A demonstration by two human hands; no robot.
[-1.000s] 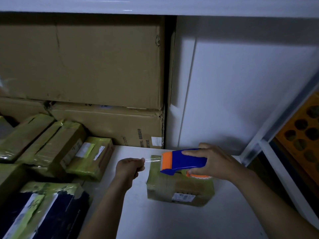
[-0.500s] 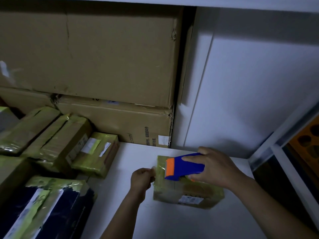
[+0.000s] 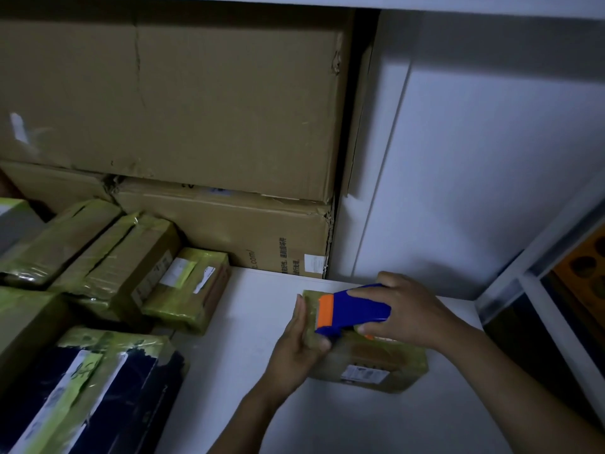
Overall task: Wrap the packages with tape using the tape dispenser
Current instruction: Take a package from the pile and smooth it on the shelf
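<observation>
A small cardboard package [image 3: 376, 362] wrapped in yellowish tape lies on the white shelf [image 3: 255, 309], a white label on its near side. My right hand [image 3: 402, 309] grips a blue tape dispenser [image 3: 353, 309] with an orange front edge, held over the package's top left part. My left hand [image 3: 298, 342] lies flat against the package's left end, fingers straight, thumb on the top edge just under the dispenser's nose. The tape strip itself is too faint to make out.
Several taped packages [image 3: 186, 290] are piled at the left, with a dark blue one [image 3: 98, 388] nearest. Two big cardboard boxes [image 3: 196, 109] stand stacked at the back. A white wall panel [image 3: 474, 158] and shelf frame [image 3: 530, 257] close the right side.
My left hand, which pinched a pulled-out tape end left of the package, has come in and now presses flat on the package's left end. The dispenser stayed over the package.
</observation>
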